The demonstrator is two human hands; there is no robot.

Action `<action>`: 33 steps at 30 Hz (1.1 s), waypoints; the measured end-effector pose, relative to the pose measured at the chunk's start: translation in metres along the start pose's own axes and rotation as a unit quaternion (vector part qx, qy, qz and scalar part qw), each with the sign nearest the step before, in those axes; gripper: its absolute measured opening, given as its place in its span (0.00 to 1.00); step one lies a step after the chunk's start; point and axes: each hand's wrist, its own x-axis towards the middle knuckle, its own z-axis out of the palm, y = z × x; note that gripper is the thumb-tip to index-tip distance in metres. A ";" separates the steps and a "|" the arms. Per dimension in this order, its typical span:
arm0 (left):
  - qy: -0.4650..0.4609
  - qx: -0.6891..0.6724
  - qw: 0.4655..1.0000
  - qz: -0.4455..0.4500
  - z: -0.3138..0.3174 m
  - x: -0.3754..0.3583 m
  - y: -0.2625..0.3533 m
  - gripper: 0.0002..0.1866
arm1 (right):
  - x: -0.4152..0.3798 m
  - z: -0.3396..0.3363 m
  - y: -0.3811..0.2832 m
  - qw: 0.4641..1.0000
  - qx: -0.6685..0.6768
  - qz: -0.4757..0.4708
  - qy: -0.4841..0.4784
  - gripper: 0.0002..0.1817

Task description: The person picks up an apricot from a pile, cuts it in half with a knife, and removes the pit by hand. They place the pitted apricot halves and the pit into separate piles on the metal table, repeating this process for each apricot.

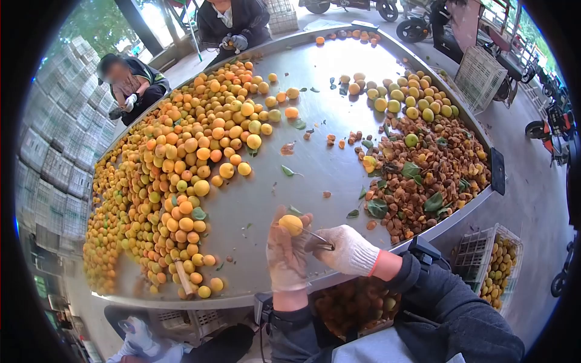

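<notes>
In my gloved left hand [287, 260] a yellow apricot [291, 225] is gripped by the fingertips over the near edge of the metal table [266, 212]. My gloved right hand [348, 249] is closed around a thin metal rod tool [317, 238], its tip at the apricot's right side. Left of my hands spreads a large heap of apricots [200, 157]. To the right lies a pile of brown pits and fruit scraps [423, 175] with green leaves mixed in. Greener apricots [417, 97] sit behind that pile.
A crate of fruit [497, 272] stands at the right, another container of fruit [357, 302] below my arms. A wooden-handled piece [183, 278] lies at the near left. Two people [233, 24] work at the far side; another person [142, 339] sits at the lower left.
</notes>
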 end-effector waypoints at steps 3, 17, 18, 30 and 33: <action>0.016 0.007 1.000 -0.004 0.002 -0.002 -0.002 0.25 | 0.000 -0.003 -0.007 0.999 -0.053 0.007 0.006 0.11; 0.086 0.083 0.991 0.055 0.012 -0.012 -0.005 0.22 | 0.000 0.003 -0.008 0.989 -0.141 -0.032 0.030 0.10; 0.070 0.073 0.993 0.052 0.008 -0.012 -0.006 0.21 | -0.001 0.003 -0.009 0.986 -0.158 -0.039 0.034 0.09; 0.066 0.049 0.995 0.049 0.010 -0.018 0.000 0.21 | -0.004 0.003 -0.006 0.984 -0.171 -0.055 0.022 0.10; 0.072 0.049 0.995 0.044 0.012 -0.020 0.000 0.20 | -0.005 0.004 -0.005 0.983 -0.177 -0.047 0.021 0.10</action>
